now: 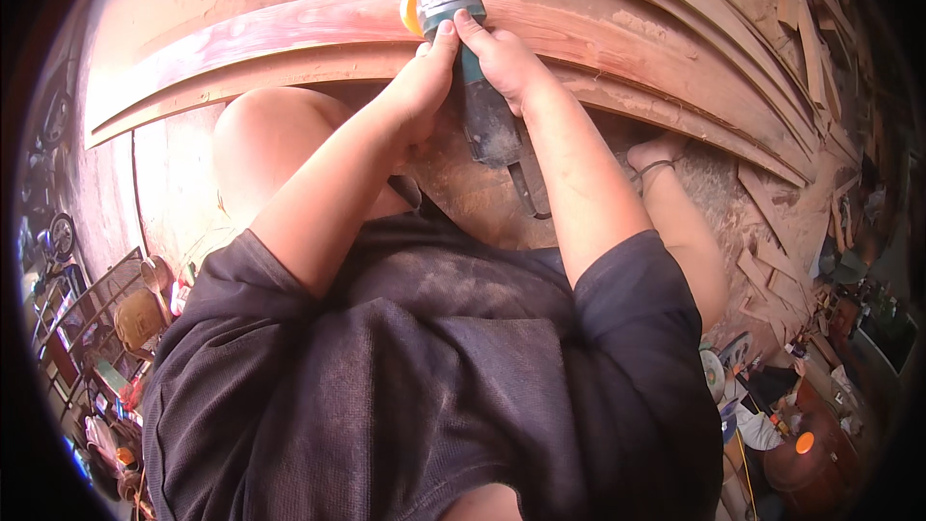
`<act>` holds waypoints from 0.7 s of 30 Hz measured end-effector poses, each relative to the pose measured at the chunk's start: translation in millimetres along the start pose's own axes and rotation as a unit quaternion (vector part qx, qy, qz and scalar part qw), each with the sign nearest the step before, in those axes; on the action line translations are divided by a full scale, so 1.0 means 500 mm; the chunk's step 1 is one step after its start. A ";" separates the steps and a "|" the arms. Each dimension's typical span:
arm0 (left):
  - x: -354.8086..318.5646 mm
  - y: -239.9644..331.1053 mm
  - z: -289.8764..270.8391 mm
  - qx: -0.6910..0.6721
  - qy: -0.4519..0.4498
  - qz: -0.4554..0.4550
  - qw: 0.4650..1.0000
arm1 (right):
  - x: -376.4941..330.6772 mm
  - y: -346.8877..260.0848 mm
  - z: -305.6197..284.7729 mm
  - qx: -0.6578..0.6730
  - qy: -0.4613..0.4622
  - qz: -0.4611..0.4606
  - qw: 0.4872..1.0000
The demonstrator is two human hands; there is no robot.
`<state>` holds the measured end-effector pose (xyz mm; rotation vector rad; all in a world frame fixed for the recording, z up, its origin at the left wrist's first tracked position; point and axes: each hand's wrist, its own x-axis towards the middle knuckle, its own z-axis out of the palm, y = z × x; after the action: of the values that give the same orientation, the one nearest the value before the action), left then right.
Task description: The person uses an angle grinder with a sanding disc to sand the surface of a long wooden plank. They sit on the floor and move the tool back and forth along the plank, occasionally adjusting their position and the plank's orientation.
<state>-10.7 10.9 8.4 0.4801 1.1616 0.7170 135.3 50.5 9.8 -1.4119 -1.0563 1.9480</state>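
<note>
A teal and black angle grinder with a grey metal head points away from me over a long plank. Its yellow disc stands on edge at the head's left side, at the face of the reddish wooden plank; I cannot tell whether they touch. My left hand is closed at the grinder's left side, thumb up near the head, its fingers mostly hidden. From the right, my right hand wraps the body just behind the head, thumb on top. The black cable hangs from the tool's rear end.
More long boards lie stacked beyond and to the right. Wood offcuts are scattered on the dusty floor at right. A metal rack with mixed items stands at left. My bent knee is close to the plank's near edge.
</note>
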 end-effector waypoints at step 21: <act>0.094 0.026 0.166 0.204 -0.094 -0.068 0.972 | -0.060 0.063 -0.169 0.102 0.190 -0.016 0.976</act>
<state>74.4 55.5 14.9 0.7878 1.1522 0.3024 226.4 34.1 -13.0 -1.5579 -0.6785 1.6213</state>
